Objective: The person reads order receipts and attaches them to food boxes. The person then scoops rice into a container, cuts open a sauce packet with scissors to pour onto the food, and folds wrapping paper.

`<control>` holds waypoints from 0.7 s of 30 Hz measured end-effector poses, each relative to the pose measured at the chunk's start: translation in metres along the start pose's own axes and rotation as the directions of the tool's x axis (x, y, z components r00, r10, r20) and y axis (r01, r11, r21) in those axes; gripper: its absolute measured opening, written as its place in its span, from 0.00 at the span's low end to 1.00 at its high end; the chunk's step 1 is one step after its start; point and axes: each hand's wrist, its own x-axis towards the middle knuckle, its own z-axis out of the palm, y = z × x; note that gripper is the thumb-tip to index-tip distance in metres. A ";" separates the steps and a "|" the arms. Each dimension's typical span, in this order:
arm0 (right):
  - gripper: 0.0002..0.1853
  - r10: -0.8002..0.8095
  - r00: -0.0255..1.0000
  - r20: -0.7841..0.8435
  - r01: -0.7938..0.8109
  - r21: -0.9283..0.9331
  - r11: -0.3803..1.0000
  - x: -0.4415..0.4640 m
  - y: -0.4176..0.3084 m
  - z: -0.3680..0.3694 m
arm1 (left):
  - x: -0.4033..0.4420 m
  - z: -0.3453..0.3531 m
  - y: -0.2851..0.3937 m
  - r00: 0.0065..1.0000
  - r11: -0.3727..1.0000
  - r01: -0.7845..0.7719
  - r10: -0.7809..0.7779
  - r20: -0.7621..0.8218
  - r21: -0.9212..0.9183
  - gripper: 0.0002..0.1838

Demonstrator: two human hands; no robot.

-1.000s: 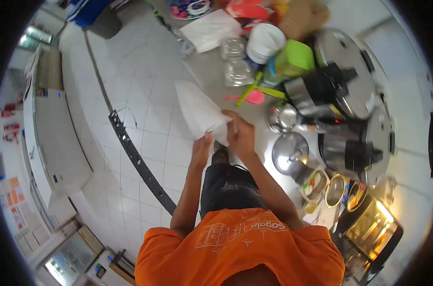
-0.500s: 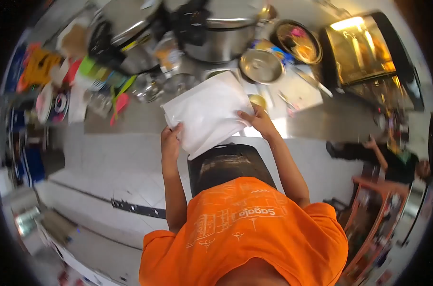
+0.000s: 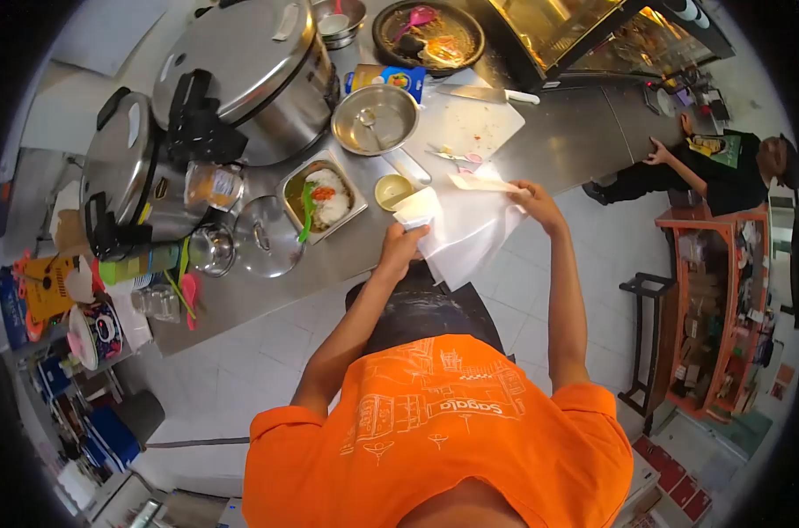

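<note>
A white sheet of wrapping paper (image 3: 472, 231) is held over the counter's front edge, its near corner hanging down and its top edges folded over. My left hand (image 3: 405, 248) pinches its left side. My right hand (image 3: 538, 208) grips the upper right edge, with the fingers partly behind the paper. Just beyond the left hand is a small yellowish bowl (image 3: 392, 191). A steel tray (image 3: 362, 204) with white rice (image 3: 331, 208), something orange-red and a green spoon (image 3: 307, 211) stands to the left. Above the paper lies a white cutting board (image 3: 496, 130).
Two large pressure cookers (image 3: 241, 62) stand at the back left. A knife (image 3: 487, 92) lies on the board, near a steel bowl (image 3: 375, 119) and a dark stone plate (image 3: 428, 35). A lit display case (image 3: 584, 35) is at upper right. Another person (image 3: 716, 167) stands far right.
My view has turned to the right. The paper, earlier spread broad and flat between my hands, is now tilted and partly folded. My right hand has moved further right; the rice tray now shows.
</note>
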 end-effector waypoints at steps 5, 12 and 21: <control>0.22 0.055 0.998 -0.021 -0.056 -0.048 0.997 0.029 -0.025 -0.052 | 0.031 0.057 -0.009 0.999 0.993 -0.010 0.006 -0.034 -0.116 0.21; 0.22 -0.133 0.980 0.148 0.174 -0.309 0.935 0.220 0.041 -0.102 | 0.116 0.108 -0.044 0.960 0.946 -0.008 -0.084 -0.268 -0.325 0.19; 0.09 -0.668 0.673 -0.318 0.568 -0.357 0.742 0.256 -0.010 -0.093 | 0.185 0.187 -0.039 0.767 0.744 -0.358 -0.110 -0.632 -0.564 0.20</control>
